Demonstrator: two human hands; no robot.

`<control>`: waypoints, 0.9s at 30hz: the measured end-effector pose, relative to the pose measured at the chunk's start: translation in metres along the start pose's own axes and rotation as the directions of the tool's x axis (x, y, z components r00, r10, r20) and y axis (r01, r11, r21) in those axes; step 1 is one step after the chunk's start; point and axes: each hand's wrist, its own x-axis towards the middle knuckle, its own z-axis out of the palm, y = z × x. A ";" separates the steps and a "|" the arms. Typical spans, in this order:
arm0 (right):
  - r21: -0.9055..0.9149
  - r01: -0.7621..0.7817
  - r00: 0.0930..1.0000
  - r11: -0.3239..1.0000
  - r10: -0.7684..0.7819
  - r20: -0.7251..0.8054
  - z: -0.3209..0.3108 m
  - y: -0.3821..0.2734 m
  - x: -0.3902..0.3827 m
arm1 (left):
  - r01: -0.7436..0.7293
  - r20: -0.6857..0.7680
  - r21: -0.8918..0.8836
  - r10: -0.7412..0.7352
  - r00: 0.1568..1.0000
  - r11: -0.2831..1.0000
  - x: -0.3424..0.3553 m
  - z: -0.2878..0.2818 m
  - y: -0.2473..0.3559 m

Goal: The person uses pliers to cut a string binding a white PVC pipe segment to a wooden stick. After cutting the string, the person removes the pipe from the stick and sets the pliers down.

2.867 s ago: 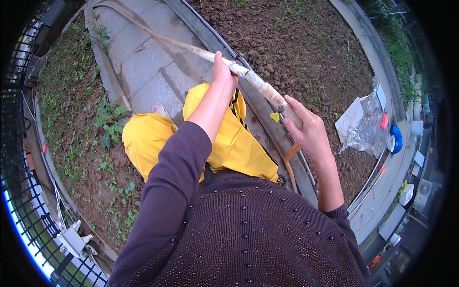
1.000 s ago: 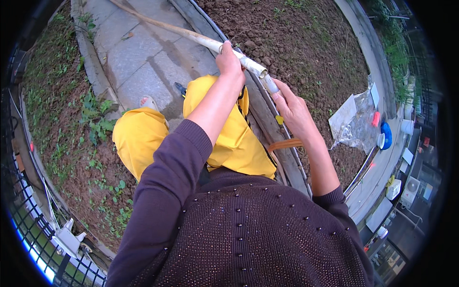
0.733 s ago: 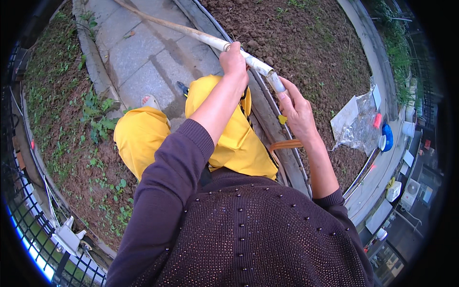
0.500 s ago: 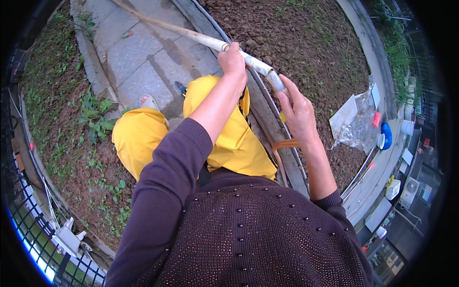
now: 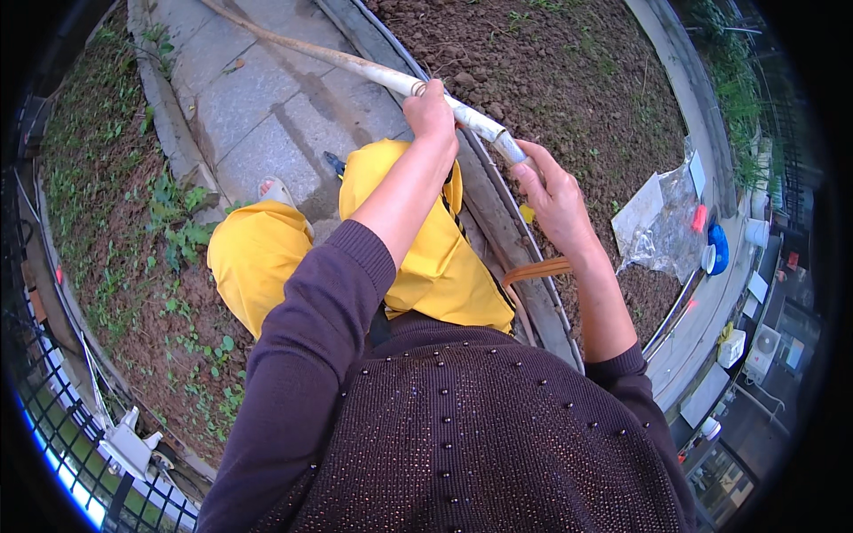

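Observation:
A long pole [image 5: 360,67], brownish at its far end and white nearer me, runs from the upper left across the paving. My left hand [image 5: 430,113] is closed around its white part, next to a thin wire ring [image 5: 417,89]. Beyond that hand the white tube ends in a ragged edge, and a pale, ribbed-looking end piece [image 5: 508,147] sticks out at a slight angle. My right hand [image 5: 551,188] pinches the tip of this piece between thumb and fingers. An orange-brown strap [image 5: 538,270] hangs beside my right forearm.
My yellow-covered knees [image 5: 404,253] are under the pole. A stone kerb [image 5: 498,209] separates the grey paving [image 5: 258,124] from the dug soil [image 5: 569,89]. Clear plastic sheeting [image 5: 671,222] and a blue object [image 5: 718,251] lie to the right. Green plants [image 5: 178,213] grow on the left.
My right hand has shifted slightly, its fingers closer around the end piece, and my right forearm has moved a little right. My left hand is nearly unmoved on the pole.

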 end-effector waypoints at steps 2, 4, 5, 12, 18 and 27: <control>0.082 -0.028 0.999 0.996 0.026 0.026 0.000 0.001 0.000 | -0.012 0.012 -0.003 0.012 1.000 1.000 0.000 -0.001 -0.002; 0.132 -0.061 0.997 0.989 0.054 0.051 -0.003 -0.002 0.001 | -0.031 0.035 -0.004 0.031 0.999 1.000 0.001 -0.001 -0.002; 0.117 -0.056 0.997 0.992 0.050 0.057 -0.004 -0.002 0.001 | -0.025 0.041 -0.002 0.025 0.999 1.000 0.001 -0.002 -0.003; 0.050 -0.034 0.998 0.998 0.031 0.058 -0.006 -0.001 0.000 | 0.011 0.005 0.019 -0.011 1.000 1.000 0.002 0.001 -0.004; 0.063 -0.033 0.997 0.997 0.029 0.072 -0.006 0.001 -0.001 | -0.007 0.004 0.028 0.006 1.000 1.000 0.005 0.000 -0.007; 0.019 0.016 0.995 1.000 -0.017 0.103 -0.008 0.002 -0.002 | 0.017 0.023 0.032 -0.018 1.000 0.999 0.003 0.000 -0.007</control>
